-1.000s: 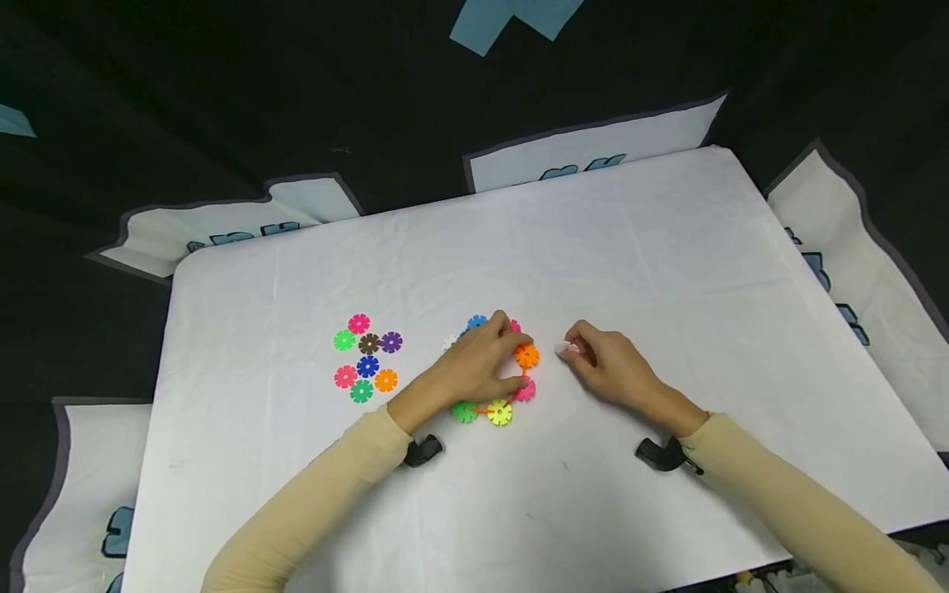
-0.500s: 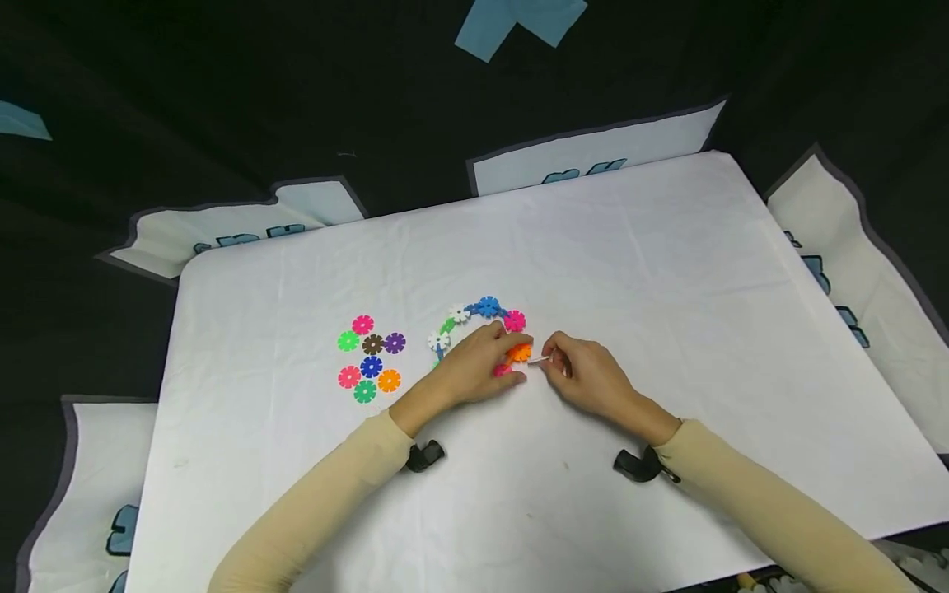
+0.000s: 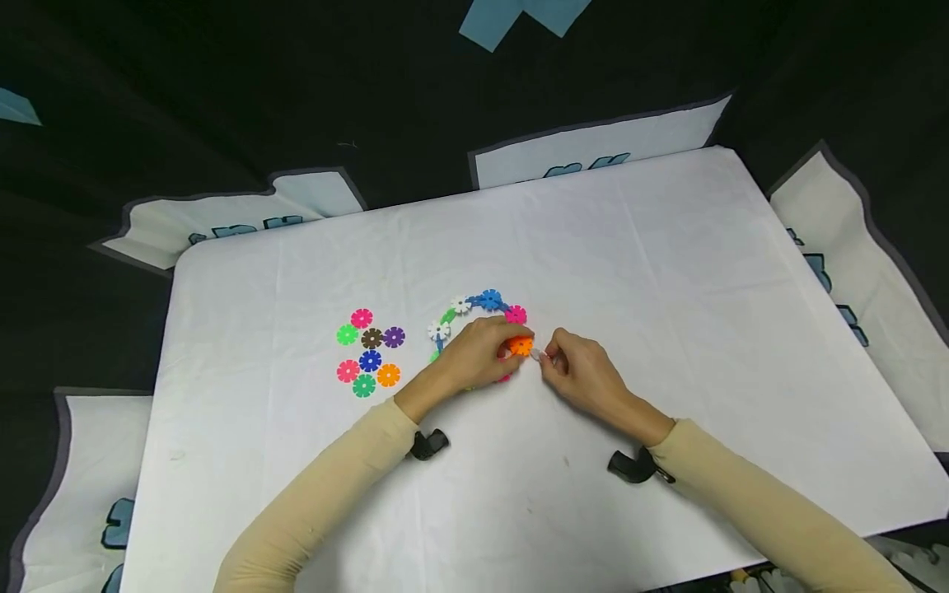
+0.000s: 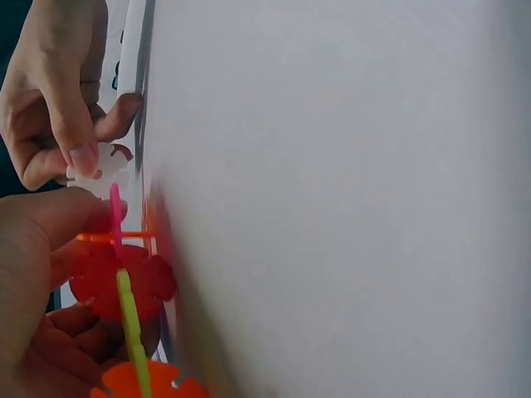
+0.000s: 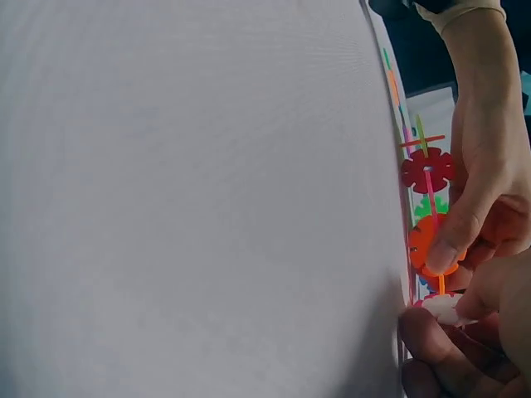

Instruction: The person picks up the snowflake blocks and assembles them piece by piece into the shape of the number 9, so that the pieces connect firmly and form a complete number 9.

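Note:
My left hand [image 3: 474,356] pinches an orange notched snowflake disc [image 3: 522,346] that belongs to a curved chain of linked discs. White [image 3: 439,331], blue [image 3: 490,299] and pink [image 3: 516,315] discs of this chain show beyond the hand, which hides its near part. My right hand [image 3: 589,375] pinches a loose white snowflake disc [image 5: 441,309] between thumb and fingers. That disc meets the orange one's edge in the right wrist view; how deep the notches sit I cannot tell. Below the white disc, the left wrist view shows a red disc [image 4: 124,286] of the chain.
Left of the chain lies a group of loose discs, among them pink [image 3: 362,318], purple [image 3: 394,337], dark blue [image 3: 370,361] and green [image 3: 364,385]. A white cloth covers the table [image 3: 667,247]. Dark curtains hang behind it.
My right hand has come left with the white disc, up to the orange disc. The chain has shifted away from me and turned under my left hand, so its green and yellow near discs are now mostly hidden.

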The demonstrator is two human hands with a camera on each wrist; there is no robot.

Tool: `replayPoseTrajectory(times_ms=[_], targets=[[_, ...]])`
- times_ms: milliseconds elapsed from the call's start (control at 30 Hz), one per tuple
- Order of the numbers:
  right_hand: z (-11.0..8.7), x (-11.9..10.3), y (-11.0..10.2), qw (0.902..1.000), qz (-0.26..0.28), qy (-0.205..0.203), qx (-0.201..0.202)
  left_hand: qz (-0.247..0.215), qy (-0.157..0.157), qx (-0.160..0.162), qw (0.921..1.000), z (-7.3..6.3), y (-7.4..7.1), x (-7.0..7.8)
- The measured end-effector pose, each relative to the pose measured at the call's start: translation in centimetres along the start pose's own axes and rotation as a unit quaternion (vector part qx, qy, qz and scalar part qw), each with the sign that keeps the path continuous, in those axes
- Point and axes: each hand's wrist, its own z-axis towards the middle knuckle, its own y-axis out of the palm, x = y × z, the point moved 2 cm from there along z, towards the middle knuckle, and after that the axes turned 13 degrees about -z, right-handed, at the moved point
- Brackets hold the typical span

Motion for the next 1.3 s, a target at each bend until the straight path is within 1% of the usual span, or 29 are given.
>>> replayPoseTrajectory(times_ms=[167, 333, 400, 567, 667, 767, 967, 1033, 1067, 1167, 1233, 1300], targets=[[-0.1, -0.2, 0.1, 1.0000, -0.002, 0.000, 0.007, -0.001, 0.011, -0.001, 0.9999, -0.1, -0.1, -0.2], [-0.2, -0.4, 0.1, 0.9995, -0.033, -0.004, -0.003, -0.009, 0.022, -0.010, 0.9997, -0.2, -0.2, -0.4], [-0.2, -0.4, 0.2, 0.9991, -0.040, -0.009, -0.007, -0.020, 0.028, -0.016, 0.9993, -0.2, -0.2, -0.4], [-0.4, -0.6, 0.3, 0.9996, -0.020, -0.011, -0.016, -0.042, 0.032, -0.033, 0.9981, -0.2, -0.3, -0.5], [-0.5, -0.8, 0.6, 0.9997, -0.004, -0.009, -0.023, -0.034, 0.030, -0.048, 0.9978, -0.1, -0.4, -0.5], [-0.5, -1.2, 0.9, 0.9995, 0.004, -0.014, -0.030, -0.024, 0.035, -0.063, 0.9971, -0.1, -0.6, -0.5], [-0.1, -1.7, 1.0, 0.9995, 0.000, -0.024, -0.023, -0.019, 0.048, -0.086, 0.9950, 0.2, -1.1, -0.4], [0.0, -1.8, 1.0, 0.9994, -0.004, -0.022, -0.025, -0.016, 0.045, -0.095, 0.9943, 0.4, -1.3, -0.3], [0.1, -1.9, 1.0, 0.9994, -0.007, -0.021, -0.029, -0.014, 0.037, -0.103, 0.9938, 0.5, -1.4, -0.3], [0.1, -1.9, 1.1, 0.9991, -0.005, -0.018, -0.037, -0.012, 0.002, -0.127, 0.9919, 0.5, -1.5, -0.4], [0.1, -1.9, 1.2, 0.9990, -0.002, -0.019, -0.040, -0.011, -0.015, -0.136, 0.9905, 0.5, -1.5, -0.6], [0.1, -1.9, 1.4, 0.9992, 0.001, -0.021, -0.035, -0.017, -0.018, -0.138, 0.9901, 0.5, -1.5, -0.8]])
